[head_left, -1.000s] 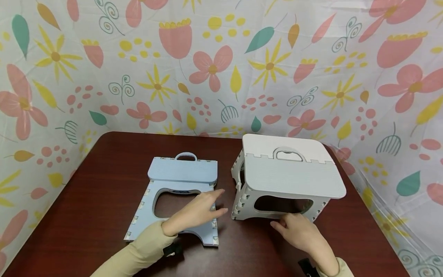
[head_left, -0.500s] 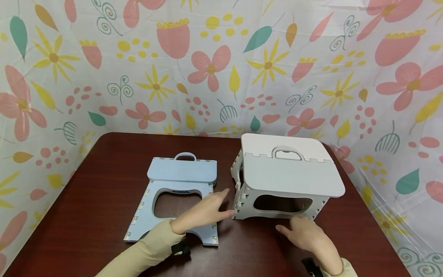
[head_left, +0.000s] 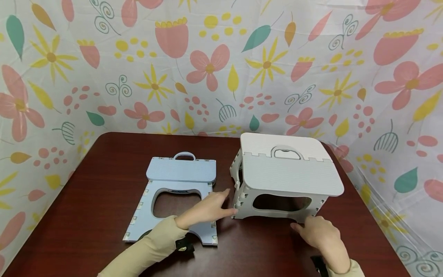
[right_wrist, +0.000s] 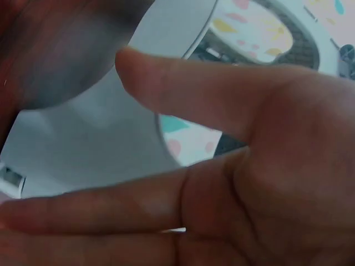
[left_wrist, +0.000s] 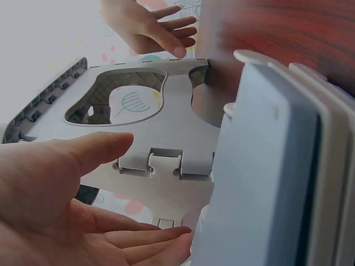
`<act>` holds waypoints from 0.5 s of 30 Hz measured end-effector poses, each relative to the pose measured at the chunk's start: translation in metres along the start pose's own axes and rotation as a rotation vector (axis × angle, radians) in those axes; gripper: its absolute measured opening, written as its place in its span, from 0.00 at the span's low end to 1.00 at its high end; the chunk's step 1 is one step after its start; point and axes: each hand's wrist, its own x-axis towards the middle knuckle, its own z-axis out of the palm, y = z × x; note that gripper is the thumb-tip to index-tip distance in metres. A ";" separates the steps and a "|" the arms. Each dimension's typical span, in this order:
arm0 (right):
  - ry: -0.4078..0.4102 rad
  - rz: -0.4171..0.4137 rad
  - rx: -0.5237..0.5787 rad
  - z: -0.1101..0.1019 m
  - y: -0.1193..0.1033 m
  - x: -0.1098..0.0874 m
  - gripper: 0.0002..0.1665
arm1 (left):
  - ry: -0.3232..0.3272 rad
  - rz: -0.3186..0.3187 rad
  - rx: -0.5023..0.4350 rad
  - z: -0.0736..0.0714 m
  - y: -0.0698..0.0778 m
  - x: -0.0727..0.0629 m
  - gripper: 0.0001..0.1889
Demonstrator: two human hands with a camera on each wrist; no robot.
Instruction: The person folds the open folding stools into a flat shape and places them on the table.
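Observation:
A white folding stool [head_left: 287,175] stands unfolded on the right of the table, its carry handle set in the top. My left hand [head_left: 207,209] reaches to its front left leg, thumb and fingers apart; in the left wrist view the left hand [left_wrist: 61,188] has its fingers straight beside the stool's hinged side [left_wrist: 138,141]. Whether it touches is unclear. My right hand [head_left: 320,232] is low at the front right leg. In the right wrist view the right hand [right_wrist: 244,177] has extended fingers along the white panel [right_wrist: 83,149]; contact cannot be told.
A light blue folding stool [head_left: 181,171] lies folded flat left of the white one, partly under my left forearm. Both are on a dark red-brown table [head_left: 100,184]. A flower-print cloth [head_left: 214,104] hangs behind and along the sides.
My left hand has moved right toward the white stool's left leg. My right hand has shifted right along its front. Both stools stay in place; the head view has drifted slightly.

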 end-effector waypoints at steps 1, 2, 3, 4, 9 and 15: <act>0.011 0.021 -0.001 -0.001 0.001 0.001 0.38 | 0.001 0.001 0.001 0.000 0.000 0.001 0.41; 0.019 0.040 0.004 -0.002 0.002 0.001 0.38 | 0.001 0.002 0.000 0.001 0.000 0.001 0.41; 0.027 0.056 0.014 -0.003 0.004 0.002 0.39 | 0.001 0.003 -0.002 0.001 0.000 0.002 0.41; 0.034 0.072 0.026 -0.003 0.005 0.003 0.40 | 0.001 0.005 -0.006 0.001 0.000 0.002 0.41; 0.079 0.125 0.087 -0.006 0.011 0.004 0.52 | 0.003 0.029 -0.033 0.001 0.001 0.005 0.40; 0.093 0.083 0.145 -0.008 0.023 0.006 0.54 | -0.005 0.041 -0.047 0.001 0.004 0.008 0.40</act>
